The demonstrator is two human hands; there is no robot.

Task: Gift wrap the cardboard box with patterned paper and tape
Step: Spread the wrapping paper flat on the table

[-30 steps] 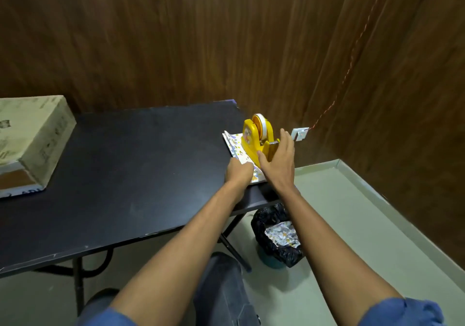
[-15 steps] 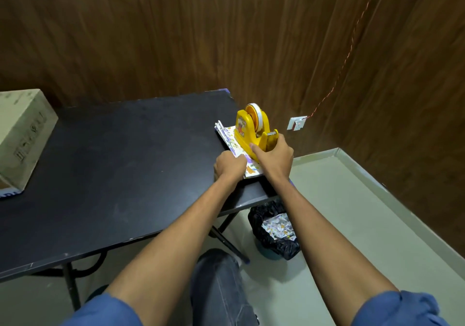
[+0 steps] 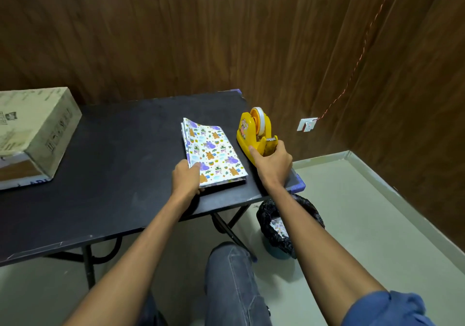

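Observation:
A folded stack of patterned wrapping paper (image 3: 214, 150) lies on the black table (image 3: 113, 169) near its right end. My left hand (image 3: 187, 178) grips the stack's near left corner, thumb on top. A yellow tape dispenser (image 3: 256, 134) with a white tape roll stands at the table's right edge, just right of the paper. My right hand (image 3: 273, 162) holds its front end with curled fingers. The cardboard box (image 3: 32, 134) sits at the far left of the table, partly cut off by the frame.
A black-lined bin (image 3: 289, 227) with paper scraps stands on the floor under the table's right corner. Wooden walls close the back and right. My knee (image 3: 231, 270) is below the table's front edge. A wall socket (image 3: 307, 124) with a red cord is behind the dispenser.
The dispenser stood on the paper before; my right hand has moved it off to the right, onto the table. The paper stack is now uncovered and slid left under my left hand.

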